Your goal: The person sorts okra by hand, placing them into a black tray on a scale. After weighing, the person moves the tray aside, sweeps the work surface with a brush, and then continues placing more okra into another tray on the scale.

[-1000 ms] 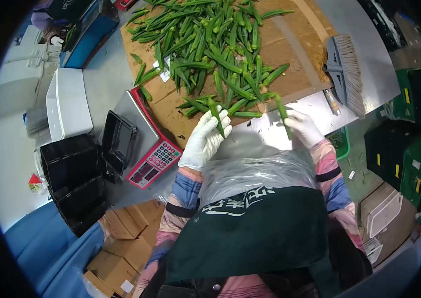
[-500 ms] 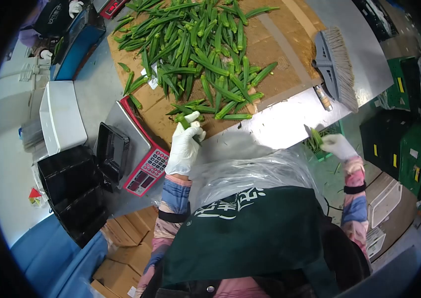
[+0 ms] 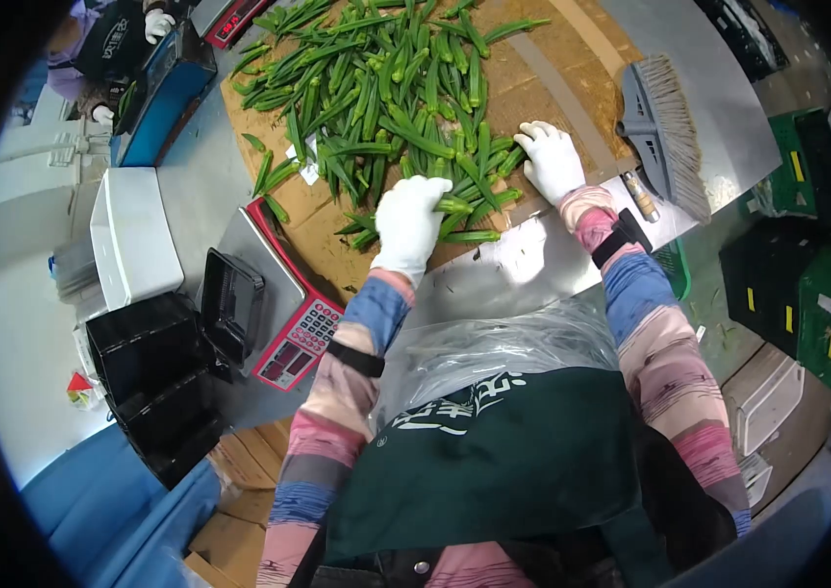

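Observation:
A large heap of green okra pods (image 3: 376,98) lies on a flattened cardboard sheet (image 3: 572,108). My left hand (image 3: 409,227), in a white glove, is at the near edge of the heap with its fingers curled. An okra pod (image 3: 453,206) pokes out from beside those fingers; the palm side is hidden. My right hand (image 3: 553,163), also gloved, reaches to the right edge of the heap. Its fingers are slightly bent and apart, close to some pods, and I see nothing held in them.
A red-framed scale (image 3: 300,338) bears a black tray (image 3: 231,304) on my left. Beyond are black bins (image 3: 146,338) and a white bin (image 3: 136,235). A brush head (image 3: 665,137) and a wooden-handled tool (image 3: 641,196) lie at right. Another person's gloved hand (image 3: 157,24) shows top left.
My right hand, which held an okra pod over a green basket at the lower right, is now at the heap without it. My left hand has shifted right and forward along the heap.

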Available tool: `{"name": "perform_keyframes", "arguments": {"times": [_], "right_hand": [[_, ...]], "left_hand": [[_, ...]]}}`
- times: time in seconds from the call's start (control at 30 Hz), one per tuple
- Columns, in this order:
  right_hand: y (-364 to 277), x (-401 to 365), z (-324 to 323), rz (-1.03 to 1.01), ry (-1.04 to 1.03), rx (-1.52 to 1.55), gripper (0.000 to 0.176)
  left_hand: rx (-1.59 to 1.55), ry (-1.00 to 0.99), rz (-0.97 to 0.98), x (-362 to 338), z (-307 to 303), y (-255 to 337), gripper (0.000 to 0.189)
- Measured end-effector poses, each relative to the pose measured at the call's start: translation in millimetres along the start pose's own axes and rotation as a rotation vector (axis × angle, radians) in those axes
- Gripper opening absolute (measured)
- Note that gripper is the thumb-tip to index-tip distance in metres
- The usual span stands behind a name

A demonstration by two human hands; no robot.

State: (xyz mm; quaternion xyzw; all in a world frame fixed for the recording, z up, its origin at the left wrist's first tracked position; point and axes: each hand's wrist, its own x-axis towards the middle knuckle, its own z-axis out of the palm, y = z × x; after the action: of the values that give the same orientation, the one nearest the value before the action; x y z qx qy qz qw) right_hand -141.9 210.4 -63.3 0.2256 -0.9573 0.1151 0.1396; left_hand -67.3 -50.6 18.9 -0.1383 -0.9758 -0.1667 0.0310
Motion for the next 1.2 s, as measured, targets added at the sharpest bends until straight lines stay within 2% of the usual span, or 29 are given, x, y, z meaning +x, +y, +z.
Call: {"name": "perform_keyframes", "arguments": {"times": [0.07,0.13,0.2,0.27,0.3,0.4,0.53,0.7,0.8,0.83,0.93,1.03,1.07,1.1,1.2], "right_hand": [[7.9,7.8,-30.0,-0.038,-0.198,0.002,0.031],[28.5,-2.2,-41.6,0.011,-0.361,0.12,0.027],[40.3,-14.8,-58.7,0.327,-0.476,0.444,0.027],[45.7,-18.1,-82.2,0.607,-0.566,1.049,0.032],[47.6,-19.8,-89.5,0.749,-0.594,1.351,0.035],[46.7,-28.0,-94.9,0.854,-0.528,1.763,0.04],[41.5,-28.9,-87.9,0.917,-0.507,2.007,0.042],[39.3,-32.3,-87.4,0.954,-0.489,2.001,0.04],[37.3,-35.8,-91.7,0.965,-0.47,1.969,0.035],[32.2,-35.7,-95.1,0.944,-0.444,1.946,0.032],[15.2,-32.6,-104.6,0.821,-0.37,1.97,0.03],[11.5,-16.2,-89.6,0.757,-0.368,1.996,0.027],[13.5,-5.7,-80.2,0.75,-0.376,1.996,0.026],[9.3,8.7,-73.3,0.799,-0.361,1.826,0.023],[-10.8,53.0,-55.4,0.705,-0.473,1.03,0.042]], "left_hand": [[-0.144,0.091,-0.131,-12.2,-21.4,-4.5,0.03],[-0.272,0.085,-0.27,-30.4,-45.5,-19.7,0.023],[-0.473,0.13,-0.409,-54.4,-56.6,-34.6,0.024],[-0.818,0.12,-0.624,-78.4,-56.4,-46.4,0.026],[-0.975,0.022,-0.73,-79.0,-66.0,-42.0,0.027],[-1.204,-0.008,-0.908,-77.4,-72.4,-20.2,0.026],[-1.247,-0.014,-0.804,-69.3,-52.4,-12.7,0.027],[-1.224,-0.022,-0.761,-48.8,-37.2,-4.4,0.018],[-0.977,-0.009,-0.582,-37.7,-10.8,4.0,0.019],[-0.708,-0.104,-0.605,-28.0,-14.9,15.7,0.019],[-0.218,0.07,-0.244,-31.8,18.7,27.9,0.024],[-0.002,0.002,-0.049,-29.1,26.0,32.6,0.026],[-0.018,-0.026,-0.088,-26.3,24.9,32.8,0.027],[-0.034,-0.054,-0.126,-22.8,24.5,31.7,0.028],[-0.255,-0.116,-0.306,-22.0,4.7,27.1,0.028]]}}
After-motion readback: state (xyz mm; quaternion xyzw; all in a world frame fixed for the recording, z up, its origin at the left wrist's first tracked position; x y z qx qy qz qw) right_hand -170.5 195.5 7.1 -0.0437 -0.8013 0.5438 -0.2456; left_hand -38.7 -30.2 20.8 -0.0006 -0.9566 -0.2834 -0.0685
